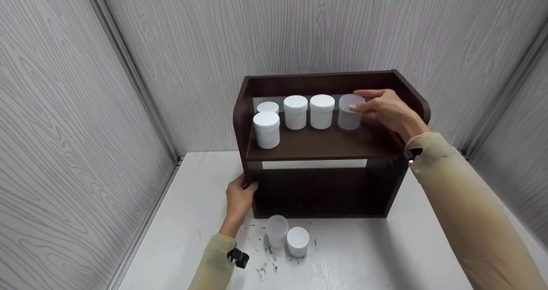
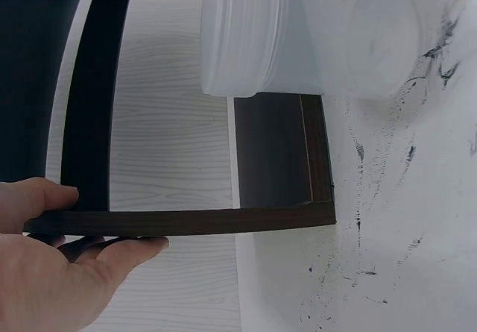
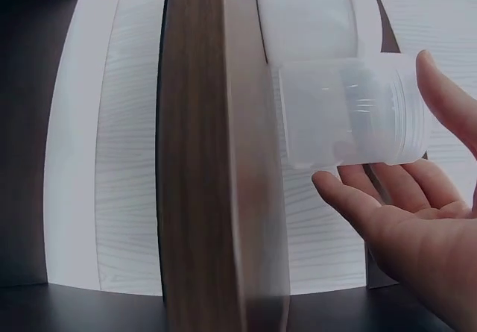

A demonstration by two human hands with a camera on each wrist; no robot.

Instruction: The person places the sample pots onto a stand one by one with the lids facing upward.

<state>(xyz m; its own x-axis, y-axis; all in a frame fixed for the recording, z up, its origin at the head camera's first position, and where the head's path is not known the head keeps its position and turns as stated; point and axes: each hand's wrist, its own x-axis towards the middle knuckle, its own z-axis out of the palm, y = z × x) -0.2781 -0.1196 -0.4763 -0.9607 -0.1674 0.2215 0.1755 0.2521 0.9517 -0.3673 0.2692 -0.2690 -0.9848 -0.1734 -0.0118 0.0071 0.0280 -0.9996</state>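
A translucent jar (image 1: 349, 119) is being held upright at the right end of the row on the top board of a dark brown shelf (image 1: 321, 146). It is being pinched near its rim by the right hand (image 1: 387, 110), the thumb and fingers being bent round it; the lower fingers are being partly hidden by the jar in the right wrist view. Whether its base is being borne by the board cannot be told.

The shelf's left side panel is being gripped by the left hand (image 1: 239, 198), the thumb being set on the inner face; the other fingers are being partly covered by the panel.

Of the four white jars (image 1: 296, 116) on the top board, the rear left one is being largely blocked by the one in front. Part of the shelf's right panel is being masked by the right sleeve (image 1: 466, 208). On the table (image 1: 342, 260), a second translucent jar (image 1: 277, 232) is being shown beside a small white jar (image 1: 298, 242); its top is being cropped in the left wrist view.
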